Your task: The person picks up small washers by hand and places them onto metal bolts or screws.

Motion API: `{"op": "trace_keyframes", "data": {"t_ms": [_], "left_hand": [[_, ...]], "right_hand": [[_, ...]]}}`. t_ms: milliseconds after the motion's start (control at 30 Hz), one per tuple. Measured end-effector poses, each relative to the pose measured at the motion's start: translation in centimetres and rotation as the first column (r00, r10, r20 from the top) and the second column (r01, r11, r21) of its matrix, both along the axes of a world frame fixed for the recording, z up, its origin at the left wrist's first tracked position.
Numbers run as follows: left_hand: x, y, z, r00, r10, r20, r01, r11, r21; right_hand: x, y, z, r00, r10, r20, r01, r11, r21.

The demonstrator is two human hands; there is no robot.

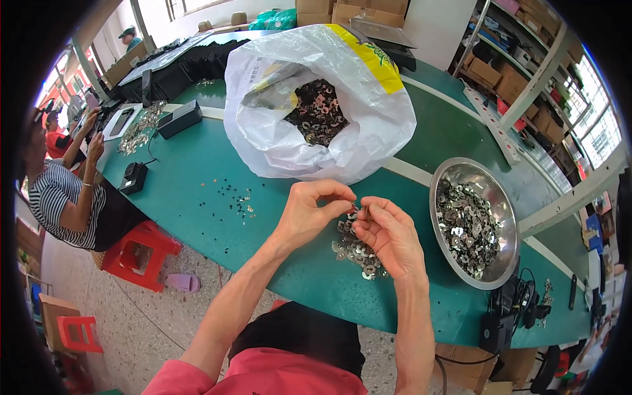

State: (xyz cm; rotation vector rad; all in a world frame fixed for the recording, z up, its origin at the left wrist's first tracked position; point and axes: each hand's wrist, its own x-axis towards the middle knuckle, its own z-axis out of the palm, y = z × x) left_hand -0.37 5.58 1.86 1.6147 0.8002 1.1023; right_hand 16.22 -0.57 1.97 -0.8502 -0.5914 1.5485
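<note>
My left hand (315, 209) and my right hand (390, 236) meet above the green table (197, 158), thumbs and fingertips pinched close together. Between them is a small metal piece (356, 207), too tiny to make out fully. Below lies a loose heap of small shiny flat metal parts (362, 255), partly hidden by my right hand. To the right, a steel bowl (507, 263) holds many similar metal parts (469, 227). Beyond my hands stands a white woven sack (263, 145), its mouth rolled back around dark and coppery small parts (319, 113).
Small black bits (227, 197) lie scattered left of my hands. A black box (180, 120) and a black adapter (133, 178) sit farther left. A person in a striped top (59, 204) works at the table's left end. Black devices with cables (500, 316) stand at the right front edge.
</note>
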Motion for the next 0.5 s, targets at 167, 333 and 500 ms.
{"op": "trace_keyframes", "data": {"t_ms": [167, 333, 500], "left_hand": [[0.3, -0.5, -0.2, 0.992, -0.107, 0.061, 0.1, 0.99, 0.102], [0.6, -0.2, -0.3, 0.994, -0.1, -0.042, 0.109, 0.924, 0.367], [0.6, 0.8, -1.4, 0.973, 0.145, -0.182, -0.065, 0.921, 0.384]], "right_hand": [[-0.6, 0.1, -0.6, 0.99, 0.107, -0.089, -0.107, 0.994, 0.008], [-0.1, 0.2, -1.0, 0.99, 0.076, -0.12, -0.077, 0.997, -0.004], [0.7, 0.1, -0.9, 0.992, -0.017, -0.127, 0.01, 0.998, -0.061]]}}
